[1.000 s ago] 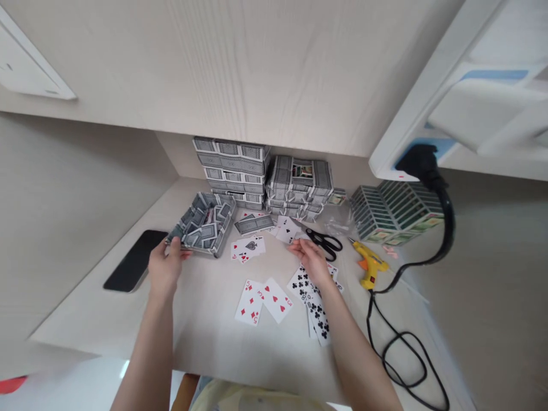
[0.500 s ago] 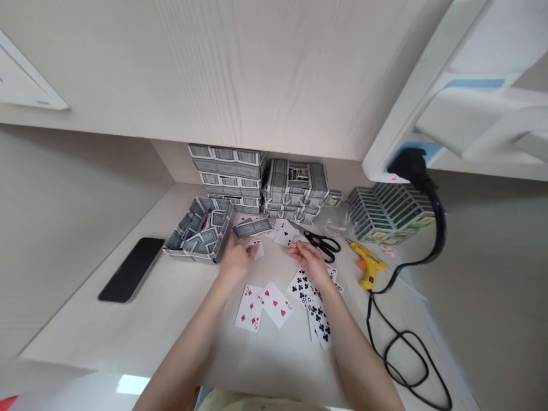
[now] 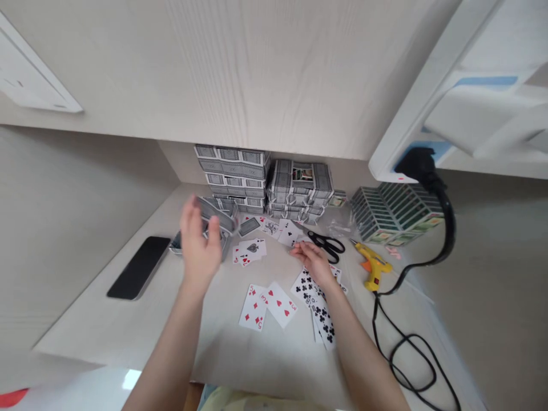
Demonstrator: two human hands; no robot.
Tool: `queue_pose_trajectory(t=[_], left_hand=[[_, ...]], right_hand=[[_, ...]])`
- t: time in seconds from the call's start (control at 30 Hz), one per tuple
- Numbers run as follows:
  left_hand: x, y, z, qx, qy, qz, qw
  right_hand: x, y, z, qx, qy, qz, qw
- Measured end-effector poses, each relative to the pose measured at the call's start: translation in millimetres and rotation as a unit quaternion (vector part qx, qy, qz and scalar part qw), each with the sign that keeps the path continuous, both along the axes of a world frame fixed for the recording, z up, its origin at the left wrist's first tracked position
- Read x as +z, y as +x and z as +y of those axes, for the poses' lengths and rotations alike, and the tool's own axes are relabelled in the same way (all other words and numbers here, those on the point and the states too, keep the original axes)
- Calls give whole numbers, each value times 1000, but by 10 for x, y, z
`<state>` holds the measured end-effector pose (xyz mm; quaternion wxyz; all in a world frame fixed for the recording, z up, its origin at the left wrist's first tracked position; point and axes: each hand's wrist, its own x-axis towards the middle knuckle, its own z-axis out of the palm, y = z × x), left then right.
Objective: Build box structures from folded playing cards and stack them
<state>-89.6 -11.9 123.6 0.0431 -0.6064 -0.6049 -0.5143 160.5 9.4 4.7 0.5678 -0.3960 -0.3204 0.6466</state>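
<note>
The fingers [image 3: 190,214] of the left hand [image 3: 199,257] are raised and spread apart from the thumb, above the desk. Just behind them, a blurred bundle of grey-backed playing cards [image 3: 217,212] is seen; whether it is gripped cannot be told. Below it, a low tray of grey-backed cards [image 3: 175,244] is partly hidden by the hand.

The fingers [image 3: 302,248] of the right hand [image 3: 314,264] are held together, their tips low beside a white club card [image 3: 290,233]; whether a card is pinched cannot be told. Black-handled scissors [image 3: 327,246] lie just beside them, and a fan of black club cards [image 3: 319,308] is spread under the wrist.

Between the hands, a white spade card [image 3: 252,247] lies on red cards, with a red five and three [image 3: 268,305] nearer the person. Tall stacks of grey card packs [image 3: 233,177] stand at the back of the pale wood desk [image 3: 107,337]. A black phone [image 3: 139,267] is placed to the left, and a yellow glue gun [image 3: 374,264] with a black cord [image 3: 406,354] to the right.
</note>
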Motion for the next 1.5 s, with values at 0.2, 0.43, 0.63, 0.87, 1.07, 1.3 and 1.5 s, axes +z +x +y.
queue_pose_trajectory(t=[0.2, 0.43, 0.63, 0.87, 1.07, 1.3, 1.5], left_hand=[[13, -196, -44, -27, -10, 57, 998], [-582, 57, -570, -21, 3, 0, 1000], [-853, 237, -1005, -173, -215, 210, 938], [-1148, 317, -987, -151, -238, 311, 908], [-1139, 396, -498, -147, -229, 274, 922], [-1131, 469, 285, -86, -274, 236, 928], [-1133, 542, 548, -63, -277, 229, 931]], right_hand=[[-13, 1, -2, -1, 10, -10, 1000], [21, -7, -37, -14, 20, -2, 1000], [475, 161, -165, -44, 82, -119, 988], [473, 492, -681, -59, 170, -569, 802], [-61, 349, -1060, -26, 223, -752, 620], [-62, 199, -838, -40, 238, -740, 627], [-32, 92, -494, -53, 241, -696, 674]])
